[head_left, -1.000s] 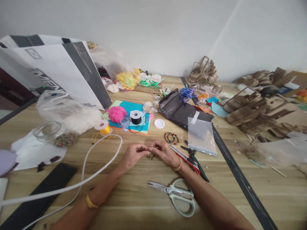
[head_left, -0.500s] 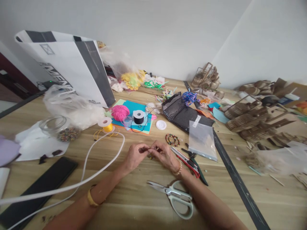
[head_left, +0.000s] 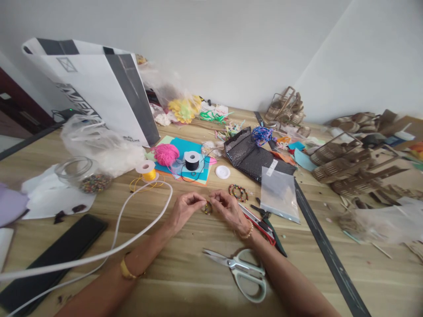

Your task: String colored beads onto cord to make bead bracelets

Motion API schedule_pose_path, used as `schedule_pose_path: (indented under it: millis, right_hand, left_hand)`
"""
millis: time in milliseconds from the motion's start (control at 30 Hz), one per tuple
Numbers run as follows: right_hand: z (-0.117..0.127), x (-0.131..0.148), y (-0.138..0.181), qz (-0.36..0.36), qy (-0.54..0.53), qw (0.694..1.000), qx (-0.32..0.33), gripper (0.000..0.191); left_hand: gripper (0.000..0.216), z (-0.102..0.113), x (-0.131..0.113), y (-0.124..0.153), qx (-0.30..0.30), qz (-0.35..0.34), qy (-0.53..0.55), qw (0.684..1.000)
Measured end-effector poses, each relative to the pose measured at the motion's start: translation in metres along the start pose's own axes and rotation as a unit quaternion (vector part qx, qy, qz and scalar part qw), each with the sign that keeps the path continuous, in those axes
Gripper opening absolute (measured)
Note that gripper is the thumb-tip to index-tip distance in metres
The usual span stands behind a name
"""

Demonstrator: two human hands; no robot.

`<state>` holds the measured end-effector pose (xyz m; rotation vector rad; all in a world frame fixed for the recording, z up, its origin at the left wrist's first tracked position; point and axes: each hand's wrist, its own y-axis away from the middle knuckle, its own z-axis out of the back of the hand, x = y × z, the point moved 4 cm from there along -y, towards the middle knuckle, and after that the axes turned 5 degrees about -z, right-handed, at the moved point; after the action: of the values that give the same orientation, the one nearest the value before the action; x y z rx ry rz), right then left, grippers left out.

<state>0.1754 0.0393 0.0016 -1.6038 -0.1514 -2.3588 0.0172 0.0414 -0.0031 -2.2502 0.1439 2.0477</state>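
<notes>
A small beaded bracelet (head_left: 207, 208) in dark, yellow and mixed colours hangs between my hands, just over the wooden table. My left hand (head_left: 187, 210) pinches at its left side with thumb and forefinger. Opposite it, my right hand (head_left: 228, 210) is closed in a pinch at the bracelet's upper right. Any cord between the fingertips is too fine to make out. Just beyond my right hand lie finished-looking beaded bracelets (head_left: 238, 193). A utility knife (head_left: 257, 223) rests right of that hand, and scissors (head_left: 236, 264) with pale green handles lie nearer to me.
A spool of black cord (head_left: 192, 161) stands on coloured paper, beside pink yarn (head_left: 166, 155) and a yellow spool (head_left: 147, 170). Left are a glass jar of beads (head_left: 94, 182) and a white cable (head_left: 139, 237). A clear bag (head_left: 280, 193) and small woven baskets (head_left: 343, 163) lie right.
My fingertips have drawn apart a little, the left hand to the left and the right to the right. More of the bracelet now shows between them.
</notes>
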Motion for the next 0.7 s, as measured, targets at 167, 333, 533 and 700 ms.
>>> schedule_pose_path:
  millis: [167, 333, 533, 700]
  right_hand:
    - [-0.0015, 0.0049, 0.0008, 0.022, 0.058, 0.998, 0.032, 0.028]
    - [-0.0007, 0.0047, 0.0013, 0.017, 0.073, 0.997, 0.018, 0.020]
    - [-0.0034, -0.0005, 0.0015, -0.049, 0.000, 0.998, 0.047, 0.031]
    - [-0.0072, 0.0087, 0.0022, 0.007, -0.013, 0.998, 0.059, 0.022]
  left_hand:
    - [0.010, 0.0019, 0.0014, -0.0003, -0.015, 0.015, 0.027, 0.999]
    - [0.012, 0.0016, 0.0034, -0.0015, -0.013, 0.025, 0.046, 0.999]
    - [0.013, 0.0016, 0.0050, -0.0026, 0.006, 0.029, 0.050, 0.998]
    - [0.012, -0.0006, 0.0022, -0.0011, 0.029, 0.008, 0.018, 0.999]
